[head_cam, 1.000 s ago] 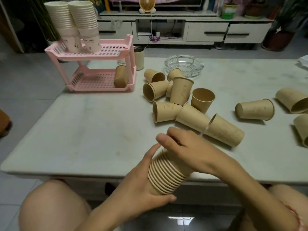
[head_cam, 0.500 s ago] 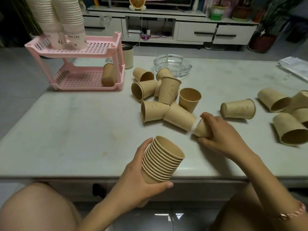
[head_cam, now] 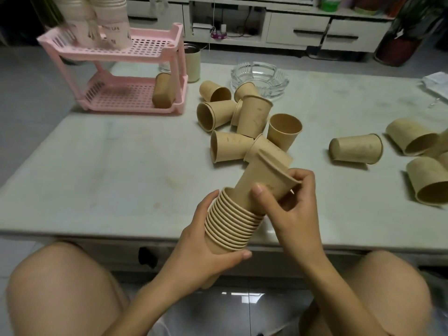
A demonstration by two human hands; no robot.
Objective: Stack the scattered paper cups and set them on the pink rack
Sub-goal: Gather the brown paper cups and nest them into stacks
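Note:
My left hand grips a tilted stack of brown paper cups over the table's near edge. My right hand holds a single brown cup whose base sits partly inside the top of the stack. Several loose brown cups lie scattered mid-table, and more cups lie at the right. The pink two-tier rack stands at the far left, with two white cup stacks on its top shelf and one brown cup lying on its lower shelf.
A glass ashtray sits behind the cup pile. A tin can stands beside the rack. Some paper lies at the far right edge. A white cabinet stands beyond the table; my knees are below its near edge.
My right hand picked a loose cup off the table and brought it back to the stack, where its base now enters the top cup. The stack stayed in my left hand.

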